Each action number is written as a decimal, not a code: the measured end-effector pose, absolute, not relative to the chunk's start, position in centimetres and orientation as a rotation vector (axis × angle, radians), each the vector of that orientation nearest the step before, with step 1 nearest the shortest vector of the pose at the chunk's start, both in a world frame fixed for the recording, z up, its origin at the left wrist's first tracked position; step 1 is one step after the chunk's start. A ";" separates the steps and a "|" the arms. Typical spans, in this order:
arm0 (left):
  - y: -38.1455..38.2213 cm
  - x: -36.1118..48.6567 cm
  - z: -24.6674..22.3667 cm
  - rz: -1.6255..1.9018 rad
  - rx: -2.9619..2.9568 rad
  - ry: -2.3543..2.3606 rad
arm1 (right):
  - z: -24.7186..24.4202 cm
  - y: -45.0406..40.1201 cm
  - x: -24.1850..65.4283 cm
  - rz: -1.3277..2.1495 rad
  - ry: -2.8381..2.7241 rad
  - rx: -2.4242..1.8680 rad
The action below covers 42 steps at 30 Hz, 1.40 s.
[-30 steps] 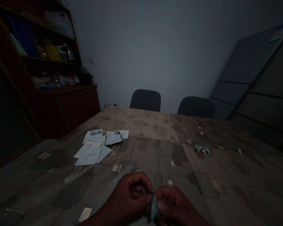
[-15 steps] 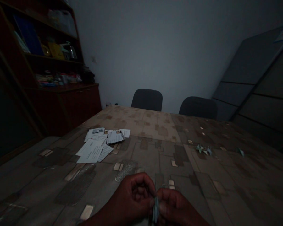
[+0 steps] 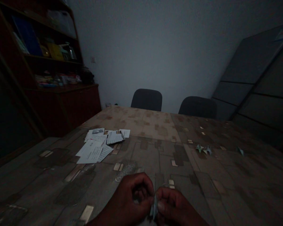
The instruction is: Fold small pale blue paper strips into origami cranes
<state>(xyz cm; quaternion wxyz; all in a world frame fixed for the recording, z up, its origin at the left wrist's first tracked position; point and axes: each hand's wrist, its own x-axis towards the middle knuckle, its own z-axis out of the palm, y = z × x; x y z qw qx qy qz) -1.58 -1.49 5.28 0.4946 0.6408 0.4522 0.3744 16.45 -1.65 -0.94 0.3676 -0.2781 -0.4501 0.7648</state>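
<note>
At the near edge of the table, my left hand [image 3: 132,197] has its thumb and forefinger curled in a pinch against a small folded paper [image 3: 153,210]. The paper is pale blue-green, narrow and held upright. My right hand [image 3: 174,205] grips its other side between thumb and bent fingers, so the two hands nearly touch. Fingers hide part of the paper, and its full shape cannot be made out. Several small folded paper figures [image 3: 204,149] stand in a cluster on the right of the table, with another paper figure [image 3: 240,151] farther right.
A loose pile of printed paper sheets [image 3: 91,150] lies left on the patterned tablecloth [image 3: 151,157]. Two dark chairs, one centre [image 3: 146,99] and one right [image 3: 198,106], stand behind the table. A filled wooden cabinet [image 3: 82,100] is at the left; the room is dim.
The folded paper has shifted and tilted slightly between my fingertips. Both hands stay in nearly the same place, still holding it.
</note>
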 end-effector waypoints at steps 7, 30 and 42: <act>-1.5 -1.4 3.9 0.934 1.194 0.923 | -0.8 -2.0 16.2 2.092 -1.029 -0.653; -1.8 -1.7 3.4 0.954 1.268 0.798 | 0.3 -2.3 16.3 2.130 -0.932 -0.671; -2.7 -1.2 5.1 1.037 1.211 0.950 | -0.5 -2.2 15.8 2.045 -1.027 -0.647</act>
